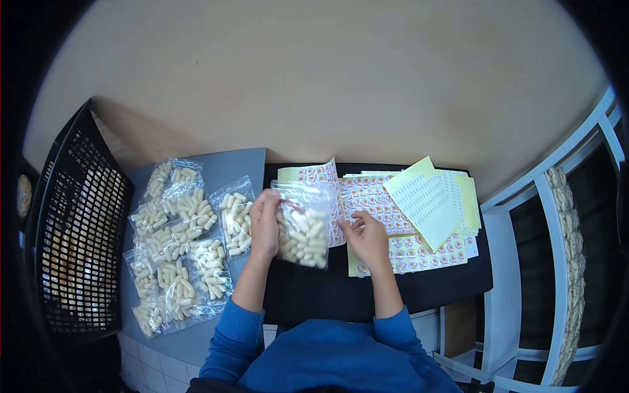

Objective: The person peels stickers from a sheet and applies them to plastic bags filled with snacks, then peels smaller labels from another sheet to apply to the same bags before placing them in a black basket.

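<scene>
My left hand [266, 226] is closed on the upper left edge of a clear plastic bag [304, 236] filled with pale, short cylindrical pieces. The bag is slightly blurred and hangs over the black surface. To its right, my right hand [367, 241] has curled fingers close together above the sheets of round orange-and-white stickers [373, 200]; whether anything small is between the fingertips cannot be made out. One sticker sheet [316, 173] has its edge curled up behind the bag. A yellowish sheet with printed rows [422, 203] lies across the stickers.
Several similar filled bags [180, 242] lie piled on the grey surface [242, 160] at the left. A black perforated basket [78, 242] stands at the far left. White metal shelving [557, 262] is on the right, and a beige wall [314, 78] rises behind.
</scene>
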A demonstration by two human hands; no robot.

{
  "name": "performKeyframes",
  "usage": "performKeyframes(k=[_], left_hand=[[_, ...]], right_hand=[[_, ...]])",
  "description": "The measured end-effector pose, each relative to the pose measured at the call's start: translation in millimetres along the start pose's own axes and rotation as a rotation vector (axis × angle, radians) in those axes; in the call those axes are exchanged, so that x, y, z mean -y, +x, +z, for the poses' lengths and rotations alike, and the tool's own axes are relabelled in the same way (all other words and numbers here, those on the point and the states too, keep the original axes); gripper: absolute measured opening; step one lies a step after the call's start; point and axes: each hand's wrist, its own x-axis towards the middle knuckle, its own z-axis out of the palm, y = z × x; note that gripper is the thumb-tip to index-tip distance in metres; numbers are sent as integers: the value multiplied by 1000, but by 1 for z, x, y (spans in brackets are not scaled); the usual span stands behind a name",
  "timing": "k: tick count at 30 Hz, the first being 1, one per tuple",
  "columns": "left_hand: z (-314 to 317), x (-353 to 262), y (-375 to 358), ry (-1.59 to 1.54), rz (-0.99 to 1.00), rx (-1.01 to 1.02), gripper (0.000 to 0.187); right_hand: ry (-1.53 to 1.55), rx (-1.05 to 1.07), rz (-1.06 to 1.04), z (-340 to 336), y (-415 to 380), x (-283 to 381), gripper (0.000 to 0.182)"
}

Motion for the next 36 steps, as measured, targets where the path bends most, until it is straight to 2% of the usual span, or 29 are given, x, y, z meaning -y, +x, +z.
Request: performKeyframes(k=[1, 2, 3, 5, 7, 8, 9, 11, 12, 14, 17, 19, 21, 23, 25, 26, 27, 29, 30, 32, 33, 35, 36], left_hand=[[-2, -2, 1, 103, -66, 86, 16], [0, -3, -4, 276, -122, 266, 14], [-1, -6, -5, 432, -154, 558, 14], [12, -4, -18, 274, -392, 854, 15], [24, -5, -27, 507, -520, 1017, 16], [26, 6, -31, 575, -623, 1064, 16], [35, 0, -37, 613, -600, 1087, 19], [29, 30, -41, 660, -439, 1167, 22], [30, 31, -46, 659, -439, 1167, 22], [34, 29, -52, 945, -206, 1004, 24], [42, 5, -46, 956, -272, 1006, 23], [37, 9, -42, 949, -255, 985, 20], [34, 10, -40, 901, -117, 868, 16], [36, 5, -37, 853, -152, 814, 20], [41, 7, -35, 429, -27, 370, 35], [34, 13, -27, 156, -212, 389, 50], [47, -14, -30, -253, -341, 355, 58], [40, -25, -31, -717, -426, 506, 67], [40, -26, -35, -714, -423, 509, 67], [42, -28, -45, -653, -131, 634, 68], [43, -30, -48, -652, -130, 632, 68], [48, -36, -54, -303, -87, 542, 62], [52, -40, -55, -425, -197, 469, 48]], right_hand=[[3, -1, 1, 5, 0, -2, 35], [-74, 9, -44, 8, 0, -3, 33], [-151, 19, -91, 11, 0, -4, 31], [-191, 32, -162, 18, 3, -13, 27], [-114, -26, -176, 18, 3, -13, 20], [30, -60, -150, 18, 2, -13, 16], [27, -59, -151, 16, 3, -14, 16], [155, -141, -159, 8, 8, -17, 16], [203, -171, -160, 0, 8, -12, 16], [298, -204, -153, -14, 9, -7, 16], [453, -247, -115, -34, 8, -7, 18], [656, -294, -95, -48, 6, -2, 20], [727, -265, -72, -61, 1, 5, 21], [845, -241, -101, -70, -1, 7, 21], [880, -222, -122, -77, 0, 11, 21], [885, -225, -161, -81, 1, 15, 22], [891, -228, -202, -85, 2, 20, 22], [877, -226, -223, -92, 5, 31, 23], [815, -239, -239, -95, 7, 37, 23], [756, -249, -255, -97, 10, 46, 23], [750, -235, -283, -97, 11, 51, 23], [742, -216, -312, -96, 11, 59, 23], [706, -217, -335, -95, 10, 64, 23]])
